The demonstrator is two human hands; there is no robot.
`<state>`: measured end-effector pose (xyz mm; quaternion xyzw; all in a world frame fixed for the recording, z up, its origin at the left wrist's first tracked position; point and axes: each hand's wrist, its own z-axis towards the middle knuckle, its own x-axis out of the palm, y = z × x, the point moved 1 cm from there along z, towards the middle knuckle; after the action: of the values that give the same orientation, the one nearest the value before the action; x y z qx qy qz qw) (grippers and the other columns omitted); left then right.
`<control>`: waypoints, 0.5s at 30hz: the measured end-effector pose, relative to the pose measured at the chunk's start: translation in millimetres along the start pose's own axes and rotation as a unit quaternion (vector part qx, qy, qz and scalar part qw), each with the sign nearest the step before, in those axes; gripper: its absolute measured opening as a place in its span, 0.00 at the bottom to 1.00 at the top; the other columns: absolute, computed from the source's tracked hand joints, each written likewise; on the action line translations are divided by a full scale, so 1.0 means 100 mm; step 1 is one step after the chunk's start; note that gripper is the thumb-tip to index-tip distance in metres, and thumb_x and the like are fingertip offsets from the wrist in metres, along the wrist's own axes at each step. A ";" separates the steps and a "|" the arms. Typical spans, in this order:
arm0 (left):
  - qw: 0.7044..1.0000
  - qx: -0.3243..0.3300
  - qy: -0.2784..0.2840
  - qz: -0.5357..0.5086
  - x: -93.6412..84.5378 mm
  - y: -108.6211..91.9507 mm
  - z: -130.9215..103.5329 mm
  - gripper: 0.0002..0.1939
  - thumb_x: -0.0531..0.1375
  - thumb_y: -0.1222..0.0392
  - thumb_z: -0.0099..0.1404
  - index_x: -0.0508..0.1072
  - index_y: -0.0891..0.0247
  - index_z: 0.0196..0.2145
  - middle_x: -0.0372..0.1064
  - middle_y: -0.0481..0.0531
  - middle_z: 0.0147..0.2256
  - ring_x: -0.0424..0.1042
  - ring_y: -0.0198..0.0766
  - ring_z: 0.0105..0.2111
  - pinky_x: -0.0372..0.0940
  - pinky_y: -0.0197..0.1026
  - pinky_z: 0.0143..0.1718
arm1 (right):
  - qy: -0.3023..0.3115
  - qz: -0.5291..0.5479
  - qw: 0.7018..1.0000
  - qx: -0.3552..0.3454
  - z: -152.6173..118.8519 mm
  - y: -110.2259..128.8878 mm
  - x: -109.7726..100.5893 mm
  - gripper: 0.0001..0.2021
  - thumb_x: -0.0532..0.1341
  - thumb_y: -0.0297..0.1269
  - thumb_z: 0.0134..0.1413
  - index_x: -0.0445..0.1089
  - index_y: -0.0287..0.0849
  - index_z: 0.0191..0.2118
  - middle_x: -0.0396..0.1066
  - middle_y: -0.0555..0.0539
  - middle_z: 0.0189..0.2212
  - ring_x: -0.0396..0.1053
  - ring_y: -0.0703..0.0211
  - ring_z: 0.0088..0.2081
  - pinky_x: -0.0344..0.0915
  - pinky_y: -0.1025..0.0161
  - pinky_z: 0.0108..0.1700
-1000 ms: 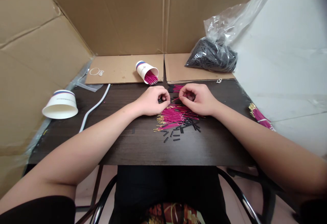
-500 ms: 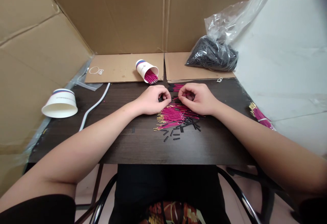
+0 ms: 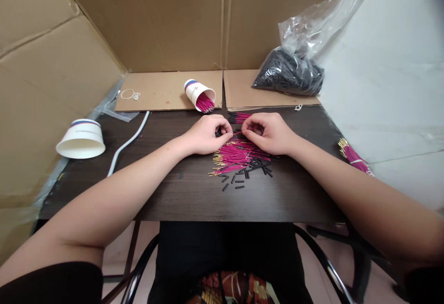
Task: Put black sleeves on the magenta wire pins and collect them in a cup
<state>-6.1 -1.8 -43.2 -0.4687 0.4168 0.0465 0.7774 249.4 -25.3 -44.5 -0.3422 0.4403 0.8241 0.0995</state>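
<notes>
Over the dark table, my right hand pinches a thin magenta wire that reaches toward my left fingertips. My left hand is closed in a pinch, with a black sleeve at its fingers. Just below both hands lies a pile of magenta wires with gold ends. Short black sleeves are scattered in front of that pile. Behind the hands is a row of magenta wires with black ends, partly covered by my right hand.
A tipped paper cup holding magenta wires lies at the back. Another paper cup and a grey tube are left. A bag of black pieces and a tied wire bundle are right.
The fingertips have drawn very slightly closer, and less of the wire shows at my right hand. The things on the table keep their places.
</notes>
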 end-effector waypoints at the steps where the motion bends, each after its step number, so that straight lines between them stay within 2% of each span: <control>1: 1.000 0.002 -0.001 -0.001 0.00 0.00 0.00 0.04 0.68 0.62 0.70 0.84 0.62 0.36 0.78 0.52 0.35 0.72 0.39 0.34 0.67 0.44 0.40 | 0.002 -0.003 1.000 -0.001 0.00 0.00 0.00 0.06 0.66 0.36 0.63 0.79 0.41 0.37 0.79 0.47 0.32 0.69 0.61 0.31 0.65 0.60 0.38; 15: 1.000 0.000 -0.002 -0.005 0.01 0.01 0.00 0.04 0.69 0.63 0.71 0.84 0.63 0.36 0.78 0.52 0.34 0.72 0.39 0.33 0.67 0.44 0.39 | 0.018 -0.019 1.000 0.001 0.00 0.00 -0.01 0.07 0.65 0.36 0.66 0.80 0.41 0.38 0.81 0.46 0.34 0.69 0.60 0.32 0.65 0.59 0.40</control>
<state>-5.5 -1.3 -44.4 -0.4709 0.4133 0.0441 0.7782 250.1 -24.9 -44.0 -0.3648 0.4363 0.8155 0.1077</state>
